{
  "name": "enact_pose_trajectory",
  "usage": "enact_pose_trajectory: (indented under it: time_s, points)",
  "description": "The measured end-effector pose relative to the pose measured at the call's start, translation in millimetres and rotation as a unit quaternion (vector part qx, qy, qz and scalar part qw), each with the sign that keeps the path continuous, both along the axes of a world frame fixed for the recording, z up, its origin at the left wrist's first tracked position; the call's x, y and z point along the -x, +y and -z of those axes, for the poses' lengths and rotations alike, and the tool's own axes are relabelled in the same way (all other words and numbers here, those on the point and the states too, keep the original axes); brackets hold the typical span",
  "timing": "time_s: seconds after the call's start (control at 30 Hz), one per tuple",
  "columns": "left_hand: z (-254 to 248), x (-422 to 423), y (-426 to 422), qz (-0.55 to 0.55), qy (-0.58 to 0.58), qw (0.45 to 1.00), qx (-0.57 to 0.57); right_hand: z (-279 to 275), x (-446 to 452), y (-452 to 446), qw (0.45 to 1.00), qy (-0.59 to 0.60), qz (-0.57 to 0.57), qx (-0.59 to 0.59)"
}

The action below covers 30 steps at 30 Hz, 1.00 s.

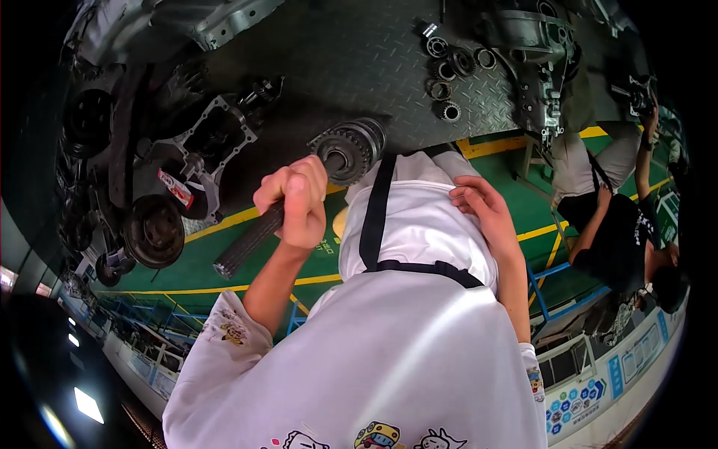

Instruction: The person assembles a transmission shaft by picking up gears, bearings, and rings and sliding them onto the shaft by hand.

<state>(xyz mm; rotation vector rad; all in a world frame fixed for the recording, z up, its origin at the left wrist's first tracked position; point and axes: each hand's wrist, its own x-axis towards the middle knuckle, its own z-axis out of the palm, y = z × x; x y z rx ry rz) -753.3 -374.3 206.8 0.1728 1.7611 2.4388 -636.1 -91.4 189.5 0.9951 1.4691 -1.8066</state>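
My left hand [295,202] is closed in a fist around a splined gear shaft [250,243]. The shaft slants down to the left, and a toothed gear cluster [348,150] sits at its upper end, close to the workbench edge. My right hand [485,206] lies against the white shirt [419,224] at my hip; its fingers are loosely extended and hold nothing. On the bench [344,71], left of the gear cluster, a metal housing frame [224,131] lies beside dark machine parts.
Several gears and bearing rings [441,71] lie on the tread-plate bench top. A large gearbox casing [535,45] stands at the right. A round drum-like part [153,232] and a red-white packet [176,187] are left. A co-worker in black [617,224] handles a metal part on the right.
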Motion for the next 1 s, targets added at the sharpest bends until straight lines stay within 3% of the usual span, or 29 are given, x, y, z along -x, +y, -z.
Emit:
enact_pose_trajectory:
  time_s: [0.43, 0.57, 0.7, 0.77, 0.83, 0.9, 1.0]
  points:
    - [-5, -13, 6, 0.022, 0.037, 0.998, 0.038, -1, -8, 1, 1.0, -0.005, 0.015, -0.005]
    - [-4, -15, 5, 0.04, 0.052, 0.996, 0.054, 11, -17, 2, 0.996, 0.013, 0.082, -0.011]
    - [-4, -18, 12, 0.044, 0.065, 0.995, 0.062, 50, -8, 13, 0.994, 0.055, -0.001, -0.097]
    - [-6, -21, 18, 0.04, 0.068, 0.994, 0.07, 89, 6, 17, 0.954, 0.132, -0.125, -0.237]
    - [-5, -22, 20, 0.043, 0.073, 0.994, 0.074, 128, 28, 16, 0.917, 0.137, -0.195, -0.32]
    - [-5, -23, 22, 0.04, 0.079, 0.993, 0.077, 192, 43, 15, 0.858, 0.198, -0.215, -0.423]
    - [-7, -24, 25, 0.036, 0.084, 0.993, 0.074, 218, 84, -5, 0.818, 0.144, -0.192, -0.522]
